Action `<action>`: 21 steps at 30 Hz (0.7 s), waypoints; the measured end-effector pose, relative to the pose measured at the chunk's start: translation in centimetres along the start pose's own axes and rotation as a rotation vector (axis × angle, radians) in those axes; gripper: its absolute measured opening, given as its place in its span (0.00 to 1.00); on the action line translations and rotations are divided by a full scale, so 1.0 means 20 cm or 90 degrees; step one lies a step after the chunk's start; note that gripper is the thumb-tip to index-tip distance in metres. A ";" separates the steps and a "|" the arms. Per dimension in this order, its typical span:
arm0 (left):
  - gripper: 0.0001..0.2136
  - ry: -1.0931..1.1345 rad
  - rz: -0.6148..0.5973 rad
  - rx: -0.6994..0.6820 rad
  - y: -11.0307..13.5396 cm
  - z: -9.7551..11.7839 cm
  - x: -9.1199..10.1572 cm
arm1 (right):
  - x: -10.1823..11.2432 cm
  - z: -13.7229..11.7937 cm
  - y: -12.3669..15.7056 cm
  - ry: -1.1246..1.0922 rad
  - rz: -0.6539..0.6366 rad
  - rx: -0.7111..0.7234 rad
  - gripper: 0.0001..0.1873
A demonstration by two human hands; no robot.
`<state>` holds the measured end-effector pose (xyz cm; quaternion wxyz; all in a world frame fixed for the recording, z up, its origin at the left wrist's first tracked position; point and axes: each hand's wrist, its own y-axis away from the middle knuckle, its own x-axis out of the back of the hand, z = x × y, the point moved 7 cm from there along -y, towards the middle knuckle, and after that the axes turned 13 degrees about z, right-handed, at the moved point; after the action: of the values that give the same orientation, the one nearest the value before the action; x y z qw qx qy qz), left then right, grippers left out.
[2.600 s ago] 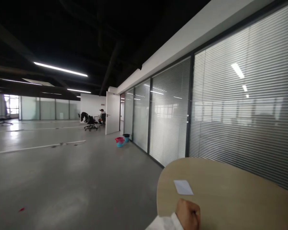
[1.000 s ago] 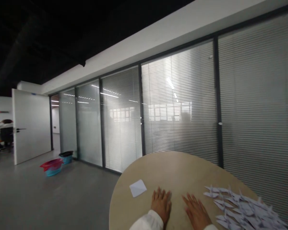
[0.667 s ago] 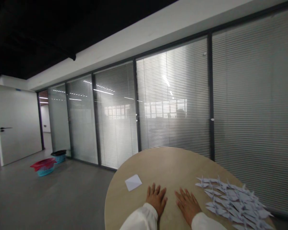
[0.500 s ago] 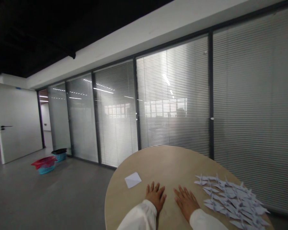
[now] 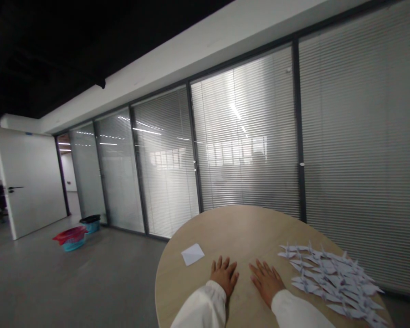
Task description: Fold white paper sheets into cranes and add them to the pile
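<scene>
My left hand [image 5: 224,274] lies palm down on the round wooden table [image 5: 239,228], its fingers spread and nothing in it. Just up and left of it is a white paper [image 5: 192,254], folded or stacked, with crease lines on its face. Also flat on the tabletop, my right hand [image 5: 267,280] has its fingers apart and holds nothing. To its right sits a dense group of white folded paper cranes [image 5: 335,278], with pointed wings and necks. Neither hand touches the paper or the cranes.
Beyond the table runs a glass partition with blinds [image 5: 246,136]. On the floor at the left stand a blue bin with a red liner [image 5: 71,237] and another bin with a black liner [image 5: 90,223]. A white door [image 5: 34,177] stands ajar at far left.
The view has tilted slightly, so the room and table appear a little shifted. Both hands, the paper and the cranes keep their places on the table.
</scene>
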<state>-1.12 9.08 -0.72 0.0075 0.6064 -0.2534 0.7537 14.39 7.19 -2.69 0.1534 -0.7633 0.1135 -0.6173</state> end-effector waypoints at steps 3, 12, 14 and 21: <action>0.25 0.000 0.000 -0.007 -0.01 0.00 0.00 | -0.01 0.00 0.00 0.004 -0.018 -0.007 0.25; 0.24 -0.018 -0.005 -0.003 -0.02 -0.01 -0.02 | 0.01 0.00 0.01 0.002 -0.020 -0.012 0.25; 0.24 -0.016 -0.006 -0.003 -0.02 -0.01 -0.02 | 0.01 0.00 0.01 0.004 -0.020 -0.011 0.25; 0.24 -0.008 0.005 -0.003 -0.03 -0.03 -0.05 | 0.00 0.00 0.00 0.008 -0.016 -0.007 0.25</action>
<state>-1.16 10.03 -1.49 0.0041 0.6103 -0.2575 0.7492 14.48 7.17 -2.74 0.1407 -0.7616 0.1087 -0.6231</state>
